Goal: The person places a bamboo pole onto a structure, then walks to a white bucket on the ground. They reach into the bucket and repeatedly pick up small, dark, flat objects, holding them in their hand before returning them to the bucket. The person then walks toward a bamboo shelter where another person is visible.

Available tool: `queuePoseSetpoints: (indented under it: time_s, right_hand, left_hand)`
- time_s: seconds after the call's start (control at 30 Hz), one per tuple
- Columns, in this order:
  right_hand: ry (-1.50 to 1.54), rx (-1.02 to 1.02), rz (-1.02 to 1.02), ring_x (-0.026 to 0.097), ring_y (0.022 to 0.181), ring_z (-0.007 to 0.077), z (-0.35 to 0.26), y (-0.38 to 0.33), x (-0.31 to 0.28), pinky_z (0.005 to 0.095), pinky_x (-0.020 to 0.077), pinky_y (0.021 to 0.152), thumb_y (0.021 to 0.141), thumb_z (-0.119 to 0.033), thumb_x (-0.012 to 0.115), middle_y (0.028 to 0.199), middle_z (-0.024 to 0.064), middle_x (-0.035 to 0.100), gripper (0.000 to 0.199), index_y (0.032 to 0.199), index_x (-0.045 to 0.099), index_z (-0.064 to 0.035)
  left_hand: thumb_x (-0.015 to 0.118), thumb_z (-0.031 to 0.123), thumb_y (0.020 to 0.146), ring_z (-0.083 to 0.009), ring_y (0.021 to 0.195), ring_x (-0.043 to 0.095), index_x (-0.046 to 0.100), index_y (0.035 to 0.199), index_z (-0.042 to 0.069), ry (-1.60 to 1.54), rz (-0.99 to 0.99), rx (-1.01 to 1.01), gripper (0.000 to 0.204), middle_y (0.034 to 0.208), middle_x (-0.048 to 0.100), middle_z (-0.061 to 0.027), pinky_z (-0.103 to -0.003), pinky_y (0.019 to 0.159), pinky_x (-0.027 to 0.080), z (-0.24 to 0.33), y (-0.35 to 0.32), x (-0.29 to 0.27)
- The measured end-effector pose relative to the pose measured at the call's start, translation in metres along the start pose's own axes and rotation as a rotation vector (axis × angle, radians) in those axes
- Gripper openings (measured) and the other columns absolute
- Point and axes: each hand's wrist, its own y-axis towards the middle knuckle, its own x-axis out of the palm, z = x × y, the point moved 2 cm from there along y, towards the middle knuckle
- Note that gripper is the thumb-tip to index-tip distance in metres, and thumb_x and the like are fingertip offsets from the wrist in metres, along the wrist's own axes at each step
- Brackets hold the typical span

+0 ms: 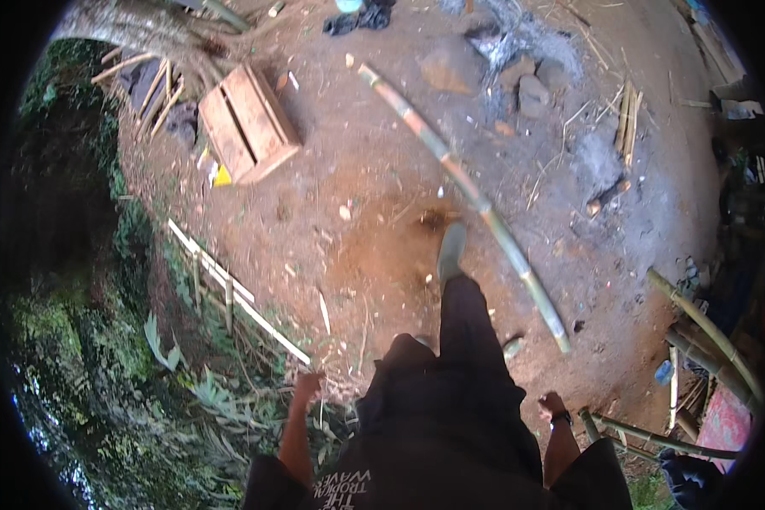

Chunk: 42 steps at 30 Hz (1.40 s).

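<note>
- Looking straight down at red-brown bare earth (374,255), with the person mid-stride, 1 leg in dark trousers thrust forward and a grey-green boot (450,251) planted on the dirt.
- Left hand (308,387) hangs at the person's side, low in the view, over the grassy edge; it holds nothing, the grip loosely curled, touching no object.
- Right hand (552,405) hangs on the other side, a dark watch at the wrist; its fingers are curled under and too small to read, so I cannot tell whether the grip is apart or together. The cut end of a thin bamboo stick (646,435) lies just beside it, but contact is not clear.
- The long bamboo pole (467,191) lies on the ground ahead, running diagonally from upper left to lower right, green and tan in bands; its near end stops just right of the forward leg, well apart from both hands.
- A wooden crate (248,123) sits on the dirt at upper left, a scrap of yellow beside it.
- Grey stones (531,89) and ash lie at the top, right of the pole.
- More thick bamboo poles (710,336) are stacked at the right edge.
- A low rail of pale split bamboo (229,289) borders the green slope on the left.
</note>
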Motion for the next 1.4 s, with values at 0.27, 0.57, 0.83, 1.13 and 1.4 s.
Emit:
queuePoseSetpoints:
  time_s: [0.27,0.57,0.83,1.13,1.4]
  right_hand:
    - [-0.15,-0.562,0.464,0.064,0.059,0.0266,-0.304,-0.012,-0.202,0.0399,0.0486,0.056,0.086,-0.028,0.055,0.059,0.0147,0.06,0.032,0.073,0.061,0.0004]
    - [0.376,-0.926,0.271,0.066,0.085,0.0256,-0.796,-0.129,-0.301,0.0345,0.0504,0.074,0.089,-0.017,0.049,0.099,0.0188,0.066,0.03,0.101,0.062,0.0072]
    - [-0.349,-0.888,0.262,0.048,0.116,0.0401,-0.963,-0.197,-0.288,0.043,0.0383,0.099,0.085,-0.025,0.058,0.124,0.0269,0.05,0.044,0.119,0.054,0.0022]
    - [-0.458,-0.963,0.289,0.034,0.125,0.0495,-1.178,-0.191,-0.372,0.0478,0.0345,0.103,0.087,-0.032,0.055,0.14,0.0316,0.029,0.056,0.133,0.042,-0.003]
    - [-0.691,-0.712,0.227,0.037,0.121,0.054,-1.401,-0.085,-0.479,0.0582,0.0364,0.097,0.084,-0.043,0.054,0.148,0.028,0.015,0.064,0.134,0.043,-0.0045]
  left_hand:
    - [0.054,0.015,0.086,-0.0179,0.063,0.063,0.062,0.091,-0.002,-0.226,-0.221,-0.082,0.019,0.069,0.061,-0.0084,-0.028,0.058,0.054,0.191,-0.042,0.008]
    - [0.044,0.035,0.095,-0.0213,0.061,0.064,0.062,0.095,-0.003,-0.578,-0.113,-0.245,0.042,0.067,0.061,-0.0109,-0.032,0.055,0.054,0.319,0.135,-0.153]
    - [0.051,0.031,0.093,-0.0158,0.071,0.062,0.059,0.103,0.001,-0.683,0.032,0.192,0.033,0.079,0.061,-0.0066,-0.028,0.065,0.051,0.644,0.22,-0.373]
    - [0.05,0.024,0.094,-0.0161,0.075,0.062,0.059,0.107,0.002,-0.392,-0.033,0.37,0.027,0.083,0.061,-0.0083,-0.028,0.07,0.05,0.907,0.295,-0.47]
    - [0.054,0.031,0.094,-0.0138,0.077,0.06,0.058,0.102,-0.003,-0.459,-0.114,0.174,0.035,0.085,0.06,-0.0045,-0.027,0.076,0.051,1.13,0.367,-0.474]
